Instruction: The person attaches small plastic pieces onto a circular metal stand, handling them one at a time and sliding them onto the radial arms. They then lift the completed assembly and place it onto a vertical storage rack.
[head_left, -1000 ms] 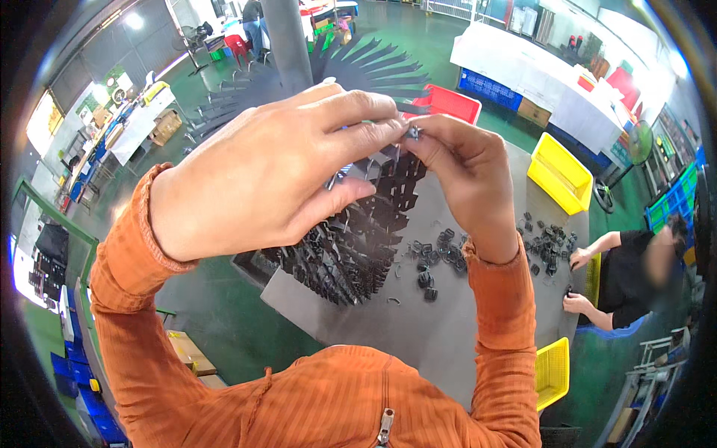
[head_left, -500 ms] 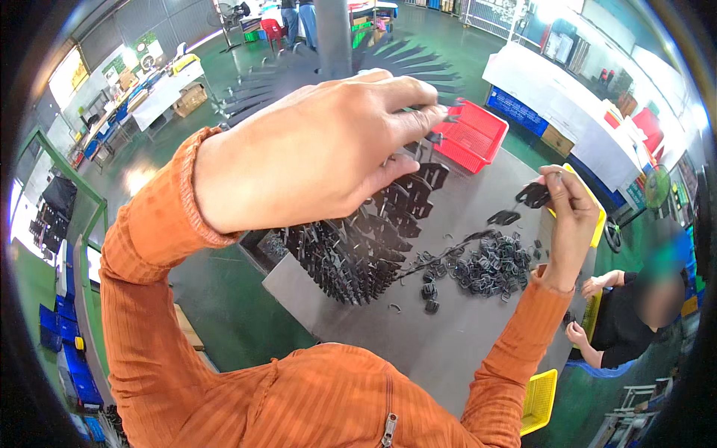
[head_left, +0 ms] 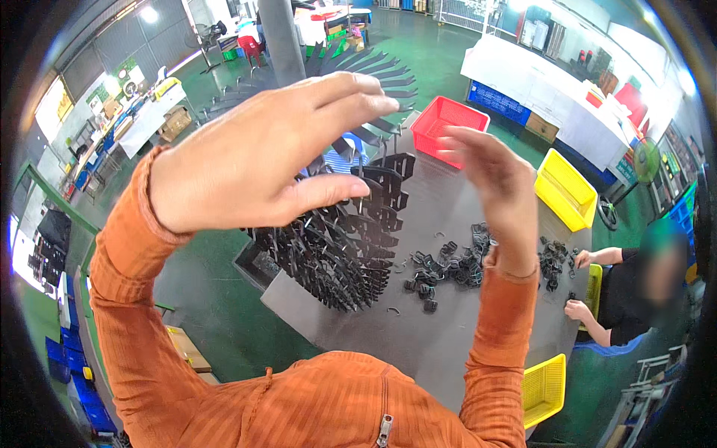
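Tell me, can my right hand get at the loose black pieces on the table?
Probably yes: your right hand is raised above the table, and nothing visible blocks the way to the loose black pieces; the hanging black pieces are off to the left.

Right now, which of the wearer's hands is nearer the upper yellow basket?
Right: the right hand is left of the yellow basket; the left hand is farther left.

Toward two o'clock, the right hand is blurred; whether it grips anything cannot be told. At ten, the left hand hides part of the fanned dark strips. The upper edge crops the grey post at eleven.
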A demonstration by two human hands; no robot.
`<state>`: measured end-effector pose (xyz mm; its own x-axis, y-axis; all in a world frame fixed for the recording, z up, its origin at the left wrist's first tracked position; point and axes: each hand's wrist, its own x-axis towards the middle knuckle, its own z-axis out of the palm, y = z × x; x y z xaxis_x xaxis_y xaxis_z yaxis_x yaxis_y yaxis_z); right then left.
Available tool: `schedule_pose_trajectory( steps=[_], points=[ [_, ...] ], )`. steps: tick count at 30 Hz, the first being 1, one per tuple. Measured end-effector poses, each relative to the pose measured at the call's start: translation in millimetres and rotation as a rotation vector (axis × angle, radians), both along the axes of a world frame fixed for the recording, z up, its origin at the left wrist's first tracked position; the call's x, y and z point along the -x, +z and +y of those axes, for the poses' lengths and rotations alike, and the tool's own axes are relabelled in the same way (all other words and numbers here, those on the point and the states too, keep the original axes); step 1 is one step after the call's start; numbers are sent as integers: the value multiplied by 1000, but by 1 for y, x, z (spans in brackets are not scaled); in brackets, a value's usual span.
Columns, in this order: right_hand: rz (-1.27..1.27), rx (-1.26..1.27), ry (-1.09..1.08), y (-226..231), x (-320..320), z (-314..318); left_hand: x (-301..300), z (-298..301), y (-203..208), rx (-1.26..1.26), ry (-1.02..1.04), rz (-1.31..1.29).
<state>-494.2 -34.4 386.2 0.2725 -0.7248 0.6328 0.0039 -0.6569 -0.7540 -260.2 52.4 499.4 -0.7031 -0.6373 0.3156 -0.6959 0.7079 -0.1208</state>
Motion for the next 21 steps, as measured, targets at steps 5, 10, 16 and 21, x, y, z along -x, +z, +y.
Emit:
schedule_pose_trajectory(
  steps=[5, 10, 16, 21],
  points=[
    [-210, -135, 363, 11, -38, 17, 7, 5, -5, -6, -40, -6],
    [-145, -181, 311, 10, -39, 19, 11, 11, -7, 23, -28, -27],
    [-203, -119, 204, 8, -37, 22, 16, 9, -10, 28, -18, -28],
    [-217, -122, 181, 7, -28, 24, 23, 6, -11, 64, -40, -66]
  ],
)
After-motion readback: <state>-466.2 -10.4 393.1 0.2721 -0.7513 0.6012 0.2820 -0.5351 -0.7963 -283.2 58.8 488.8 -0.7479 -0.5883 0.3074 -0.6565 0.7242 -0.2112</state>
